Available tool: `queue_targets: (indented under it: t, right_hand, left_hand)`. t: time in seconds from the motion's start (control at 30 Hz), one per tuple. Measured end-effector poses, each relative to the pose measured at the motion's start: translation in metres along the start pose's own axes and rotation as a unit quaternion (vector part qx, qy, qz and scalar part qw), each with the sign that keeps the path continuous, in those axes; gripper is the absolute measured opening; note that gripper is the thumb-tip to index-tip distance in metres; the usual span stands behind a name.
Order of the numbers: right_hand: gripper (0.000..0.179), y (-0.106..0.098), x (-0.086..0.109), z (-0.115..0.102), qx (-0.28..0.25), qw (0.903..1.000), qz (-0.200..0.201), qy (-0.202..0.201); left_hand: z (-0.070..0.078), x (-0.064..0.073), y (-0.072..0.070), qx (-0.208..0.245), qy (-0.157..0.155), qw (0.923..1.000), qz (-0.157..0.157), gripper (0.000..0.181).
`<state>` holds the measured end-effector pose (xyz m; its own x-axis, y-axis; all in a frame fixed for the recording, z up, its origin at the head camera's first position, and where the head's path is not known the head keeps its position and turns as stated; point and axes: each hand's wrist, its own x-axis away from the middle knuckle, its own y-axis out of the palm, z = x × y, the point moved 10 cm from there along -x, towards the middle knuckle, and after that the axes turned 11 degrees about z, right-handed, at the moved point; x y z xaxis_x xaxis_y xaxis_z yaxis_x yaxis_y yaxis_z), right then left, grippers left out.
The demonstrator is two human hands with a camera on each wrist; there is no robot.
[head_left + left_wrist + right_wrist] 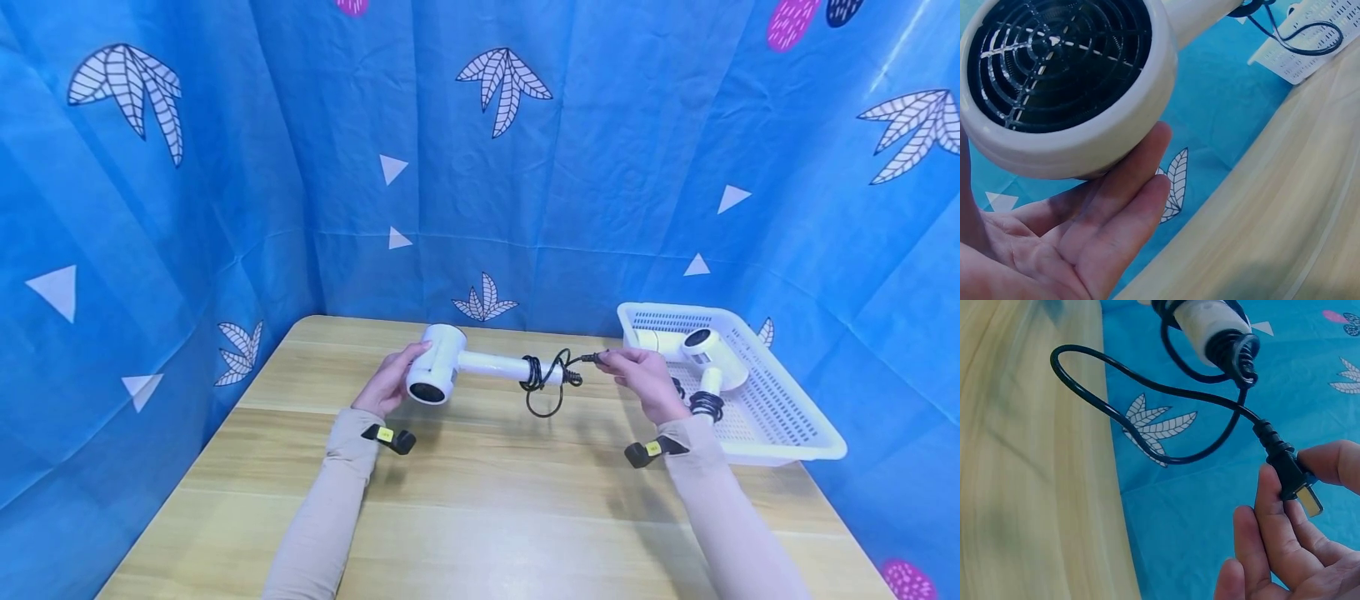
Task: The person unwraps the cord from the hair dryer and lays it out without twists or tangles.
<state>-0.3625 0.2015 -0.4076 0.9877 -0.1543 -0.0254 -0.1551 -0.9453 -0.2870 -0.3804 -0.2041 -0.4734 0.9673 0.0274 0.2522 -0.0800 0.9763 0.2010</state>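
A white hair dryer is held above the wooden table, its handle pointing right. My left hand grips the dryer's head from the left; in the left wrist view its fingers lie against the underside of the head, beside the dark round grille. Black cord is wound round the handle end, with a loose loop hanging below it. My right hand pinches the black plug at the cord's end between thumb and fingers, and a flat metal prong sticks out of it.
A white plastic basket stands at the table's right side. In it lies another white hair dryer with black cord round its handle, near another white piece. Blue patterned curtain encloses the wooden table at the back and sides.
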Motion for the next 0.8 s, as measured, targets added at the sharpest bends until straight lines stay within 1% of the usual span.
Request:
queue_targets:
  t: [0.13, 0.23, 0.33, 0.47, 0.7, 0.8]
  right_hand:
    - [0.039, -0.002, -0.002, -0.008, -0.01, 0.9999, 0.005, -0.001]
    - [0.043, -0.004, -0.004, -0.013, -0.01, 0.9999, 0.01, -0.004]
    - [0.043, -0.005, -0.005, -0.019, -0.005, 0.9997, 0.018, -0.012]
    - [0.038, -0.007, -0.006, -0.026, 0.004, 0.9992, 0.031, -0.024]
    - [0.045, -0.009, -0.004, -0.04, 0.004, 0.9985, 0.036, -0.041]
    - [0.044, -0.011, -0.002, -0.048, 0.002, 0.9982, 0.035, -0.048]
  left_hand:
    - [-0.001, 0.0, 0.001, -0.005, 0.004, 1.0, -0.002, 0.058]
    - [-0.001, 0.0, 0.001, -0.003, 0.005, 1.0, 0.002, 0.058]
    - [-0.001, -0.001, 0.0, -0.006, 0.005, 1.0, 0.005, 0.058]
    - [-0.001, -0.001, 0.0, -0.004, 0.004, 1.0, 0.007, 0.054]
    - [-0.002, -0.001, 0.002, -0.002, 0.001, 1.0, 0.003, 0.055]
    - [-0.002, -0.001, 0.002, 0.001, -0.002, 1.0, 0.003, 0.057]
